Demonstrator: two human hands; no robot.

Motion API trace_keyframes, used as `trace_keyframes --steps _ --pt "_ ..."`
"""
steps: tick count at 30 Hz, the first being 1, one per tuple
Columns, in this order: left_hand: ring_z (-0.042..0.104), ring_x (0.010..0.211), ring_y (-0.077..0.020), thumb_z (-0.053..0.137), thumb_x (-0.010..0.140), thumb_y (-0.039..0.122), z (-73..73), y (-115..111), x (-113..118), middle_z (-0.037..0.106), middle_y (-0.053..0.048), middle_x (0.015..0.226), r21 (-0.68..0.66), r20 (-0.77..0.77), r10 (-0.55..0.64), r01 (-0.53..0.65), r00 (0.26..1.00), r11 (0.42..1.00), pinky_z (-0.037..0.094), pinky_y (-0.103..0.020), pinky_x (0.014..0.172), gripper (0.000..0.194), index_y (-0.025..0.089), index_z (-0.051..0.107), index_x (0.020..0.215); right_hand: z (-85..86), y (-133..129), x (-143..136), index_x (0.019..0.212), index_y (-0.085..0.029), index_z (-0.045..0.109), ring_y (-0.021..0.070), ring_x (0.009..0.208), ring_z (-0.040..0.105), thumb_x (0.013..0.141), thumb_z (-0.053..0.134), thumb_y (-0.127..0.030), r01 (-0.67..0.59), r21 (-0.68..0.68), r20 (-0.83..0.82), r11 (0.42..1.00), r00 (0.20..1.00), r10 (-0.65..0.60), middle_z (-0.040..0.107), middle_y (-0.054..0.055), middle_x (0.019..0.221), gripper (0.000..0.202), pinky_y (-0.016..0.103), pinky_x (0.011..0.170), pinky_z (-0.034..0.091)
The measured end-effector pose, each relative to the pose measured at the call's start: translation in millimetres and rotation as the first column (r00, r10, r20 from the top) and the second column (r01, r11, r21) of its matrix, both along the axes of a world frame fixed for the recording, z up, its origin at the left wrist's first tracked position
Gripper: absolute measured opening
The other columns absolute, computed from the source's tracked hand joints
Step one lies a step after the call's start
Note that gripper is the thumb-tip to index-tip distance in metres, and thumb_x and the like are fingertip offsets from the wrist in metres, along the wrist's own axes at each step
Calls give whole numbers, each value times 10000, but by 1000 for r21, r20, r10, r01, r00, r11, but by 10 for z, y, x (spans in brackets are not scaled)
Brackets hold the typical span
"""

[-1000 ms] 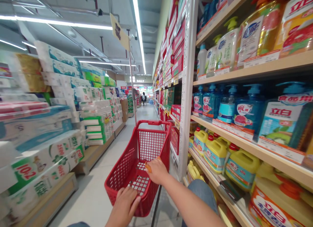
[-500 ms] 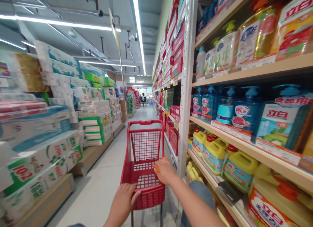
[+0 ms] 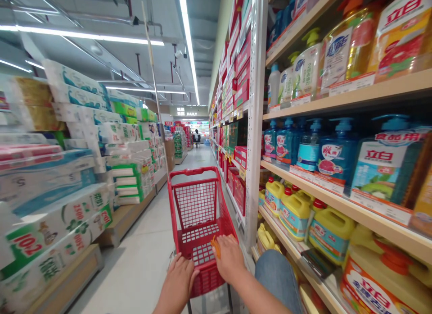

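A red shopping basket cart [image 3: 197,199] with mesh sides stands in front of me, and no goods show inside it. My left hand [image 3: 178,278] rests on its near left rim, fingers forward over the edge and thumb apart. On the near right side, my right hand [image 3: 229,257] lies over the rim, fingers bent forward. Something orange [image 3: 216,247] shows beside the thumb side of my right hand; what it is I cannot make out. The fingertips of both hands are partly hidden by the hands.
Shelves on the right hold blue pump bottles [image 3: 337,152] and yellow jugs [image 3: 329,233], close to my knee [image 3: 278,278]. Paper packs [image 3: 57,233] are stacked along the left. Between them the floor [image 3: 135,251] runs back to a distant seated person [image 3: 196,137].
The cart has turned slightly, its far end swinging left and its near end right. Both hands have moved with it, staying on the rim.
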State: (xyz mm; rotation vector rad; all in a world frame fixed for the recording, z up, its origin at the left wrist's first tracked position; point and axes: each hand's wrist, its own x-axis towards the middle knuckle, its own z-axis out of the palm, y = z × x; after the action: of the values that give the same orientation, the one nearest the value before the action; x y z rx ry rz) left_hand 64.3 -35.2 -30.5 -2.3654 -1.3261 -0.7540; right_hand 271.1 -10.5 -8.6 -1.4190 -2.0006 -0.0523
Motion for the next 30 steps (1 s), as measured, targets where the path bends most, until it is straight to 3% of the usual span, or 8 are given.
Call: trace_keyframes --steps 2,5,9,12,18,22,25,30 --pt "584 782 -186 401 959 287 -18 5 75 646 -3 734 4 -1 40 -40 999 999 376 -455 1004 256 224 573 779 -113 -90 -107 1266 -157 573 256 1217 538 918 465 -295 -77 36 -12 996 997 78 622 115 1272 390 452 1108 313" --pt "578 776 -181 403 963 330 78 16 53 648 -5 743 -59 -39 -48 45 998 997 406 -431 956 276 218 574 778 -203 -147 -119 1320 -182 527 245 1266 496 912 492 -338 -202 74 9 977 979 201 579 88 1338 438 440 1119 315" --pt "556 1033 -206 447 943 391 242 61 -112 655 -23 930 -107 -67 -187 180 980 978 349 -423 1035 230 226 580 853 -176 9 93 1269 -180 568 258 1221 538 921 462 -281 -48 72 -16 996 999 49 624 100 1274 378 472 1089 355" --pt "553 955 -191 420 954 359 223 98 -44 634 -13 876 -104 -58 -143 137 988 985 323 -435 1053 242 226 582 834 -188 54 105 1275 -148 564 278 1257 507 923 456 -271 38 99 -44 994 998 -33 598 134 1303 389 510 1104 330" --pt "540 854 -180 407 957 322 156 127 203 635 -3 828 -128 -43 -103 97 994 987 332 -448 1023 239 227 595 844 -283 -89 -24 1350 -203 511 239 1298 469 926 480 -331 -169 127 -4 977 985 170 568 87 1352 445 470 1127 327" --pt "531 1062 -220 458 926 439 228 212 45 633 -33 1026 -109 -74 -171 163 982 981 334 -435 1030 237 235 579 935 -220 118 243 1313 -199 545 248 1261 509 944 445 -294 -50 107 -13 993 999 51 598 100 1309 394 493 1105 353" --pt "485 1170 -250 491 901 476 227 286 33 618 -47 1092 -59 -77 -139 135 987 989 315 -454 1052 266 236 572 983 -214 199 279 1302 -172 550 270 1271 497 943 446 -289 39 102 -37 994 999 -35 589 126 1315 392 519 1105 344" --pt "541 945 -218 486 903 465 166 341 282 622 -35 941 -94 -57 -58 53 997 994 352 -453 1007 276 224 601 973 -317 -25 10 1361 -207 500 249 1311 453 939 468 -342 -110 120 -50 987 992 116 550 86 1371 444 490 1132 320"
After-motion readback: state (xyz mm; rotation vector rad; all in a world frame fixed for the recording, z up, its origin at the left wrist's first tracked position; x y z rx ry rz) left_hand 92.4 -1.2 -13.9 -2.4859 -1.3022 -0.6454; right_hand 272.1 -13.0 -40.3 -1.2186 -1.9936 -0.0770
